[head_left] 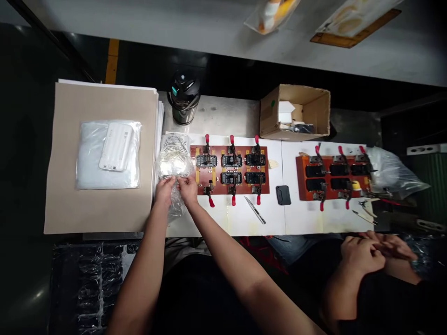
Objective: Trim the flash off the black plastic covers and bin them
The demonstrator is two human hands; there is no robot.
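Note:
A clear plastic bag with printed lettering and pale, shiny contents lies just left of the near clamp fixture. My left hand pinches the bag at its lower middle. Close beside it, my right hand grips the same bag, fingertips nearly meeting the left ones. What lies under the fingertips is hidden. To the right, a reddish-brown fixture board carries black plastic housings and toggle clamps with red handles. The front left clamp spot shows no housing.
Left stands a cardboard sheet stack bearing clear bags and a white phone-like device. Behind are a dark tumbler and carton. Rightward lie a metal pen-like tool, black cover, second fixture and a co-worker's hands.

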